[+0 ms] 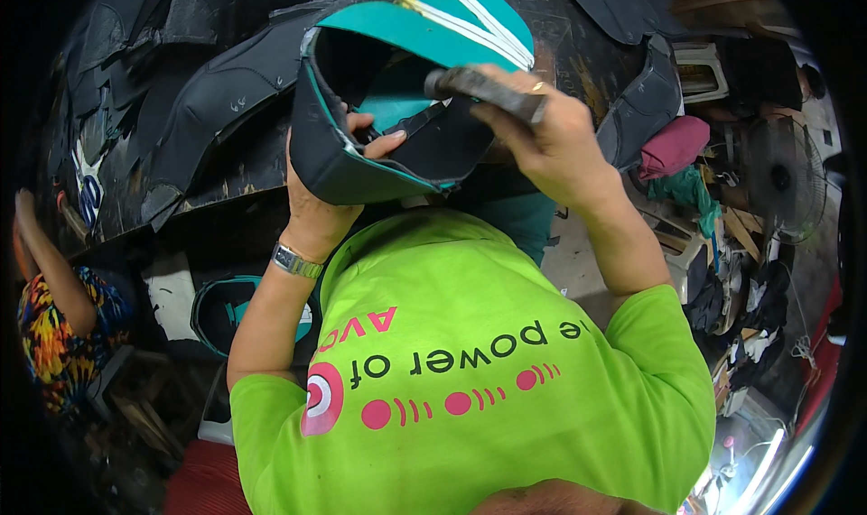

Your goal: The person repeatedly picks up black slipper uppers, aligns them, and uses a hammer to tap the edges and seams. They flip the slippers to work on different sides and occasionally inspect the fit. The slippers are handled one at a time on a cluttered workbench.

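We have our left hand (330, 185) tucked into the mouth of a teal-and-black shoe upper (397, 100), fingers inside and the thumb pressed across the black collar, so that hand is clenched on the upper and holds it up just above the near edge of the black workbench (226, 167). Our right hand (542, 140) is closed in a full fist round a dark, worn tool handle (483, 86), whose far end lies over the opening of the upper, right beside the teal tongue with its white stripes; we cannot tell what kind of head it carries, as that end is hidden.

The risk, as we judge it, sits where the two hands meet: the tool's end is very near our left thumb, and a slip on the smooth lining could drive it into that thumb or scuff the teal panel. The upper is held by one hand alone, so a hard push might twist it out of our hold.

Beyond the upper, more black shoe uppers (226, 91) lie spread on the workbench. Left of it, a person in a patterned shirt (50, 334) is at work.
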The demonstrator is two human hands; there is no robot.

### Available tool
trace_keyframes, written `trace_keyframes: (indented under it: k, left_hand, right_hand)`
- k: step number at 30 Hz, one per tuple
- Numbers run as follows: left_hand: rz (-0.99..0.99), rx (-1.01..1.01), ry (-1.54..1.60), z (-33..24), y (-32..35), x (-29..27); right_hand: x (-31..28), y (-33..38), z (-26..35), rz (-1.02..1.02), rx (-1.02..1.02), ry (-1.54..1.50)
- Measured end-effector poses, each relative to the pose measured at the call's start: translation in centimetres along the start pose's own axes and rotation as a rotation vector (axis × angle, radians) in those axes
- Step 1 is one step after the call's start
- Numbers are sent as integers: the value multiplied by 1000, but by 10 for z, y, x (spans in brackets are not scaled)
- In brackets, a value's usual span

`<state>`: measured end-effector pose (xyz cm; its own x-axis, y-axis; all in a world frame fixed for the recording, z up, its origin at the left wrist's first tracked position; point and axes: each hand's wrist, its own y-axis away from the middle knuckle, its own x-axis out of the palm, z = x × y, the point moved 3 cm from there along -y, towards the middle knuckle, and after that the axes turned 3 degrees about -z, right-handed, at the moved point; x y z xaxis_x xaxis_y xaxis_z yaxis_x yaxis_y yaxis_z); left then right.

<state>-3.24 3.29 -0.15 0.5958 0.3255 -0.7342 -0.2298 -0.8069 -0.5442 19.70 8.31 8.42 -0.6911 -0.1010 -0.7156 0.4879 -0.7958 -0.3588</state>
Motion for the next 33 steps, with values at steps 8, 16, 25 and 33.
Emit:
trace_keyframes:
  k: [8,16,25,33]
  left_hand:
    - [50,-19,16,2,0,-2]
    - [-301,-779,1233,-8,52,-24]
    - [-298,-792,1518,-11,41,-15]
    - [-313,-870,1485,-6,40,-17]
  right_hand:
    - [33,7,-3,42,45,45]
    - [36,11,-4,46,-9,124]
    - [-4,-9,34,-167,-59,-259]
    - [29,-7,17,229,-30,-8]
